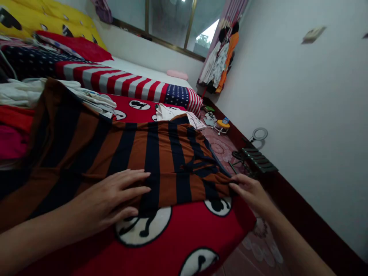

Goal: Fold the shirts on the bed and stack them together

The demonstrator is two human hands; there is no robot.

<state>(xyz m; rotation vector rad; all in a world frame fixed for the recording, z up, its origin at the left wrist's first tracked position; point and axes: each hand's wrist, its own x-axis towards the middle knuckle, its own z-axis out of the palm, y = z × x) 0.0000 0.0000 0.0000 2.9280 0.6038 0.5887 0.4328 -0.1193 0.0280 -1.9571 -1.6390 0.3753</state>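
"Where's the navy and brown striped garment [152, 153]?"

"Spread across the red patterned cloth [189, 226], with white clothing [165, 112] at its far edge."

"How is it being handled?"

"The left hand [115, 193] lies over its near edge, fingers loosely spread. The right hand [251, 189] pinches the garment's right-hand end between thumb and fingers."

- Left forearm [37, 239]: enters from the lower left, bare.
- Left hand [113, 197]: palm down, fingers extended, slightly spread; thumb set apart on the near side.
- Right forearm [296, 239]: enters from the lower right, bare.
- Right hand [251, 189]: raised knuckles, fingertips drawn into a pinch.
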